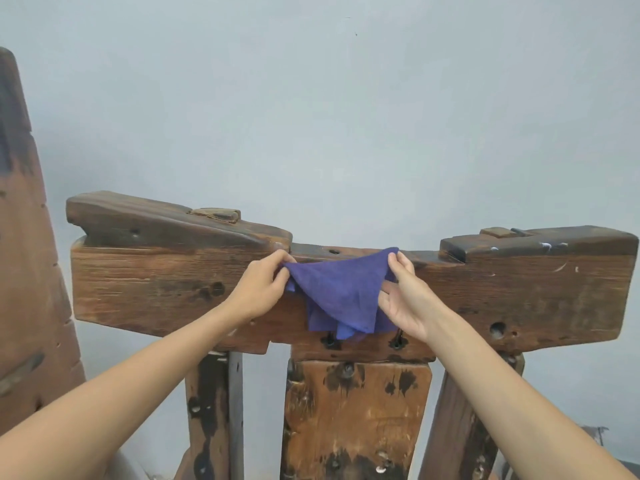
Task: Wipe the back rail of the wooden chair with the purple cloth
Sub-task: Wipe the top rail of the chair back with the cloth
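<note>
The wooden chair's back rail (pixel 156 282) is a thick, weathered brown beam running across the middle of the view, with a lowered notch at its centre. The purple cloth (pixel 341 292) hangs in front of that notch, spread into a downward-pointing triangle with folds at the bottom. My left hand (pixel 259 289) pinches the cloth's upper left corner against the rail. My right hand (pixel 403 299) pinches the upper right corner between thumb and fingers.
Three rough upright slats (pixel 356 417) carry the rail from below. Another dark wooden piece (pixel 24 271) rises at the far left. A plain pale wall (pixel 346 116) stands close behind the chair.
</note>
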Action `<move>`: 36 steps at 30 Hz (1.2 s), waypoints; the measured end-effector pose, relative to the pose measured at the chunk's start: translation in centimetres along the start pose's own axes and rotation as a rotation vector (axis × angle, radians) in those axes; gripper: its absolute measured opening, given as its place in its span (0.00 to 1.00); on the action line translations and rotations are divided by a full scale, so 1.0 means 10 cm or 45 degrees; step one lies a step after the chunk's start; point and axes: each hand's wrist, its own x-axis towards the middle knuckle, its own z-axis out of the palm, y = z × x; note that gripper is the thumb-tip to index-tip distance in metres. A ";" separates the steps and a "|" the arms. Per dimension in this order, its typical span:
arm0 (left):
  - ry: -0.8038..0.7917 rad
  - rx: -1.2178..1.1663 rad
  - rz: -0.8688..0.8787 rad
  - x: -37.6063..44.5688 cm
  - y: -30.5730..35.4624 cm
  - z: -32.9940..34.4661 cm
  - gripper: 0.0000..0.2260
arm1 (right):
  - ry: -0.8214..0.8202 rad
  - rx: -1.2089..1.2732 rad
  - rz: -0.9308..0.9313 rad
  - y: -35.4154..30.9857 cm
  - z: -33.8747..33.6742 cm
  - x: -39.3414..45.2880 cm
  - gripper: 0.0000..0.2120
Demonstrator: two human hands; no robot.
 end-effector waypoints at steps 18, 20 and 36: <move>0.047 -0.691 -0.353 -0.01 0.19 -0.38 0.27 | -0.259 -1.302 -0.164 0.46 0.26 -0.04 0.62; 0.075 -0.682 -0.340 0.00 0.23 -0.43 0.20 | -0.191 -1.587 -0.296 0.61 0.34 -0.02 0.67; -0.314 -0.480 -0.332 -0.32 -0.42 -1.40 0.14 | -0.051 -1.881 -0.424 0.86 0.49 0.33 0.12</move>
